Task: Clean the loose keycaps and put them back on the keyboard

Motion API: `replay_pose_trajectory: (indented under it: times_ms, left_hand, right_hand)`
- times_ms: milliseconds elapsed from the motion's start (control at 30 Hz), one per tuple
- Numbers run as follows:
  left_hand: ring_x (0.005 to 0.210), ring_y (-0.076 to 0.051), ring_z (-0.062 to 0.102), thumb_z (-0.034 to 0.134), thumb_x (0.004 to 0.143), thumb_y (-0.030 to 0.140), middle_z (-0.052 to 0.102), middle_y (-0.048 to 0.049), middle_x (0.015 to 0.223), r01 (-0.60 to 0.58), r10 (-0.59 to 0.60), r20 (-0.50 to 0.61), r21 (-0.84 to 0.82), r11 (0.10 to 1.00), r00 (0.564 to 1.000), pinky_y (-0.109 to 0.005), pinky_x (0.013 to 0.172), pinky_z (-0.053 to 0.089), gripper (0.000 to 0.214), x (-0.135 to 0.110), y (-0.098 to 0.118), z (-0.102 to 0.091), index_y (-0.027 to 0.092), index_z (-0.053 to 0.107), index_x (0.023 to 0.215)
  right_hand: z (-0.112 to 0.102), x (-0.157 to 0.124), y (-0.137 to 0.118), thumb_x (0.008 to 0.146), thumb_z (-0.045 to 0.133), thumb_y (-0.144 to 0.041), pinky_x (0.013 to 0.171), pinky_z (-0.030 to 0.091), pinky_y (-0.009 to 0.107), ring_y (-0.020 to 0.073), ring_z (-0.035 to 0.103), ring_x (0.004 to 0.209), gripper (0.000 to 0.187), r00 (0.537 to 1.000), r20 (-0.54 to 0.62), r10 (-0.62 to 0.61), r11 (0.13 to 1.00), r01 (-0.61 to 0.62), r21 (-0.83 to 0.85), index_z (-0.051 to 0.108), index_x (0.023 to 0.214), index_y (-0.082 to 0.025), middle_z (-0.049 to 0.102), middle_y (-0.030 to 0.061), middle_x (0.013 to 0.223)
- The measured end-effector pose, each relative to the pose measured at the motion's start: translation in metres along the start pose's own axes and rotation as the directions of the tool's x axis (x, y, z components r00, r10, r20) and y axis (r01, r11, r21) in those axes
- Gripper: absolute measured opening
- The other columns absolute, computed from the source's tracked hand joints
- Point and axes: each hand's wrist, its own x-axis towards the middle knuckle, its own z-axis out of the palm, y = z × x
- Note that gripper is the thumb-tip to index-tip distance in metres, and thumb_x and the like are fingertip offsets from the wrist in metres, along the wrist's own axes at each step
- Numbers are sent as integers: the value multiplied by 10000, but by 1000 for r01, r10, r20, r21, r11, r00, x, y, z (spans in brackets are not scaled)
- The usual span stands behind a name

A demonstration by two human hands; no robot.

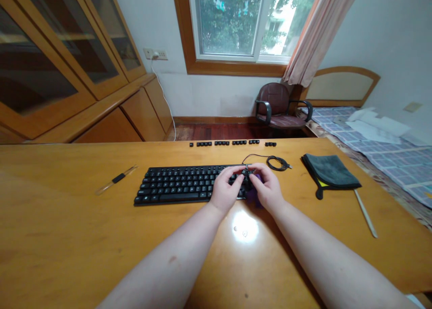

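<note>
A black keyboard point(178, 184) lies on the wooden desk point(67, 219). Both my hands meet over its right end. My left hand point(226, 190) is curled, its fingers pinching at a key there. My right hand point(268, 187) is closed round a small purple tool point(257, 179) that touches the same spot. A row of removed black keycaps point(232, 143) lies along the desk's far edge. The keyboard's coiled cable point(276, 163) lies just behind my right hand.
A folded dark cloth point(329, 172) and a thin pale stick point(366, 213) lie to the right. A clear pen-like tool point(116, 179) lies to the left. Behind the desk stand a maroon chair point(278, 104), a wooden cabinet point(67, 75) and a bed point(388, 151).
</note>
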Motion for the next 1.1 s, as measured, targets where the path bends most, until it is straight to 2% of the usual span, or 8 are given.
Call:
replay_pose_trajectory:
  times_ms: [100, 267, 367, 433, 533, 633, 800, 1100]
  left_hand:
    - [927, -155, 616, 548, 814, 197, 655, -62, 1007, 24, -24, -13, -5, 1000, 1000, -319, 882, 490, 261, 0, -2, 1, 193, 610, 1067]
    - [878, -151, 639, 553, 813, 213, 674, -61, 961, 51, -51, -30, 4, 999, 998, -303, 833, 517, 263, 1, -3, 2, 186, 604, 1070]
    - [867, -145, 643, 535, 824, 205, 680, -59, 960, 25, -24, -33, 36, 999, 999, -294, 821, 523, 254, 0, -1, 2, 183, 603, 1067]
    - [858, -141, 644, 523, 830, 195, 680, -59, 961, -3, 6, -40, 71, 997, 999, -286, 813, 524, 260, 0, 1, 1, 181, 594, 1080]
    - [858, -146, 637, 510, 830, 172, 682, -54, 947, -86, 93, -29, 190, 978, 995, -300, 822, 515, 246, -2, 5, 0, 186, 605, 1057]
    - [897, -166, 620, 487, 828, 144, 684, -52, 930, -202, 188, 72, 313, 928, 979, -329, 841, 499, 216, -3, 8, -2, 201, 647, 963]
    - [873, -171, 614, 472, 823, 126, 694, -39, 888, -300, 235, 213, 367, 880, 948, -375, 894, 461, 230, -5, 8, -1, 208, 665, 916]
    - [876, -172, 618, 477, 808, 99, 690, -37, 890, -229, 197, 121, 389, 893, 973, -331, 828, 485, 229, -2, 7, -2, 204, 660, 896]
  right_hand:
    - [-1, 1, -3, 796, 564, -287, 852, 440, 369, 204, 577, 916, 187, 996, 17, -88, 995, 88, -38, 638, 961, -240, 641, 59, 958]
    - [-2, 3, 0, 772, 600, -306, 834, 460, 375, 202, 596, 880, 174, 1000, -14, -19, 996, 17, -90, 653, 919, -231, 662, 57, 928]
    - [-1, 3, 0, 775, 603, -306, 820, 468, 360, 196, 596, 872, 208, 999, -2, -52, 992, 52, -112, 653, 965, -237, 661, 52, 940]
    - [-2, 2, -1, 792, 587, -298, 829, 467, 353, 193, 597, 887, 220, 996, -11, -93, 988, 91, -125, 653, 996, -246, 660, 51, 950]
    - [-5, 4, 0, 803, 574, -301, 852, 459, 364, 203, 603, 904, 198, 983, -129, -129, 977, 103, -189, 671, 964, -239, 668, 61, 944]
    - [-11, 10, 7, 788, 580, -324, 863, 453, 393, 226, 613, 905, 208, 970, -218, -103, 956, 36, -291, 680, 937, -219, 686, 76, 941]
    - [-19, 20, 26, 784, 561, -339, 838, 459, 402, 240, 628, 889, 243, 994, -106, 10, 897, -55, -438, 689, 937, -200, 703, 84, 935]
    - [-18, 25, 33, 799, 548, -274, 840, 468, 382, 225, 625, 903, 209, 998, 63, 28, 835, 11, -550, 698, 932, -213, 699, 73, 948]
